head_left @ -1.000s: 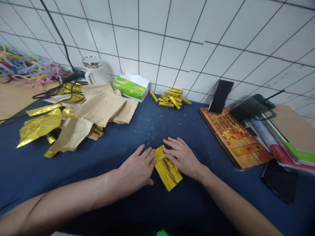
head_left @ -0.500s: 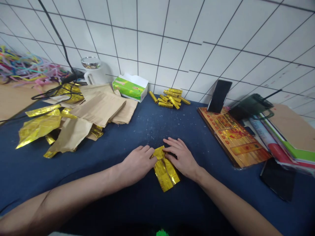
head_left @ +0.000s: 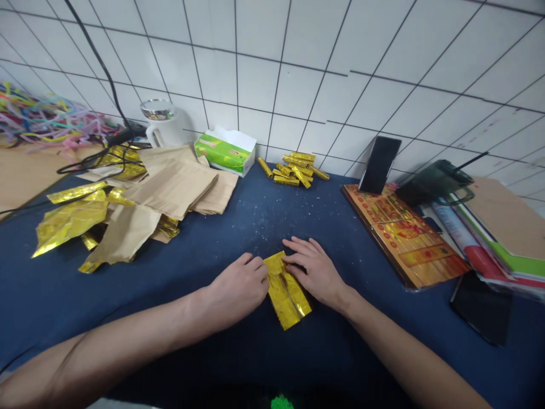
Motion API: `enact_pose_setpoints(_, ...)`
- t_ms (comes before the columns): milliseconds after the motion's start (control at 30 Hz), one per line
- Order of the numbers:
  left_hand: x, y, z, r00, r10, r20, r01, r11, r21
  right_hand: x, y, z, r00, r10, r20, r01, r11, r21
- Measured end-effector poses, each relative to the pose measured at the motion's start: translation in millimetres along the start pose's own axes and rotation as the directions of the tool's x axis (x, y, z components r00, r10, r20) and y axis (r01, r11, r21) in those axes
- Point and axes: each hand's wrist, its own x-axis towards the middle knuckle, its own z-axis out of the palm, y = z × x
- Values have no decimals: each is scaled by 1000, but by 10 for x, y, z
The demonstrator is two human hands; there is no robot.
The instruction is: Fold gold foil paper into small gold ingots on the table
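Observation:
A folded sheet of gold foil paper [head_left: 288,301] lies slantwise on the dark blue tabletop, its upper end turned down in a flap and a seam running along its middle. At its upper left edge, my left hand [head_left: 243,286] is closed, fingers curled against the foil and the thumb mostly hidden. My right hand [head_left: 317,274] pinches the upper right edge of the flap with thumb and index finger. Its other fingers stretch out over the table. Beyond both hands, several gold foil rolls [head_left: 297,169] are piled by the wall.
Brown paper sheets [head_left: 174,184] and loose gold foil [head_left: 70,221] lie at left. Behind them stand a white mug [head_left: 164,128] and a green tissue pack [head_left: 225,150]. On the right, a phone [head_left: 380,165] leans above an orange-red box [head_left: 404,233], near a dark cup [head_left: 436,184].
My left thumb has drawn back from the top of the foil, and the left fingers have curled more tightly at its edge. My right hand is almost unmoved.

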Motion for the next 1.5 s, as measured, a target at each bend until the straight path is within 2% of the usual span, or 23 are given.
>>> enact_pose_setpoints(67,8,8,4,1000,-10,-10,10,1000,11,5,14,8,1000,-5,-27,3,999,-38)
enact_pose_setpoints(267,81,-139,62,997,-58,-54,60,998,27,51,46,79,974,-29,-224,-25,971,-236)
enact_pose_setpoints(367,84,-129,108,996,-60,-71,63,997,50,38,59,113,970,-101,-219,36,959,-282)
enact_pose_setpoints(467,35,-46,144,990,-115,-78,120,990,68,8,63,99,976,-138,-167,91,960,-265)
enact_pose_setpoints(700,-74,-7,188,989,-147,-30,147,989,17,-15,38,-108,997,-59,50,67,983,-169)
enact_pose_setpoints(867,-36,11,152,984,-172,-50,174,985,24,-43,208,-224,958,-114,263,116,993,8)
enact_pose_setpoints(967,-9,54,120,980,-188,-58,190,982,22,-56,282,-266,939,-149,310,130,988,81)
enact_pose_setpoints(1133,7,10,113,974,-219,-64,219,976,-1,-65,236,-220,961,-107,253,80,990,117)
enact_pose_setpoints(1267,1,-150,142,971,-222,-87,219,975,-38,-76,128,-86,991,-56,121,58,998,-16)
enact_pose_setpoints(1400,-25,-225,172,981,-182,-72,178,983,-54,-101,56,-10,989,-149,6,148,975,-164)
enact_pose_setpoints(1500,-45,-217,169,988,-142,-55,136,987,-91,-124,31,0,965,-262,-15,256,952,-170)
